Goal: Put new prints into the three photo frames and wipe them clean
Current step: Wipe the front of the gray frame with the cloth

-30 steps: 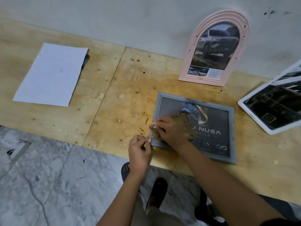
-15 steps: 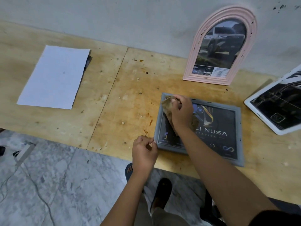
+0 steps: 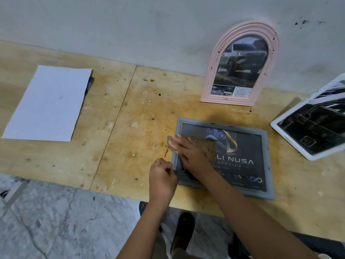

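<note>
A grey photo frame [image 3: 265, 165] with a dark logo print lies flat near the table's front edge. My right hand [image 3: 190, 154] presses a brown cloth [image 3: 207, 144] flat on the frame's left side, fingers stretched over it. My left hand [image 3: 162, 176] pinches the frame's lower left corner. A pink arched frame [image 3: 211, 81] with a car print stands against the wall behind. A white frame [image 3: 306, 154] with a dark print leans at the right edge of view.
A white sheet of paper [image 3: 48, 103] lies on the plywood table [image 3: 130, 128] at the left, over something dark. The wall runs along the back. Below the table's front edge are marble floor tiles and my feet.
My right hand slid the cloth from the frame's top left corner down along its left edge. My left hand stays at the lower left corner.
</note>
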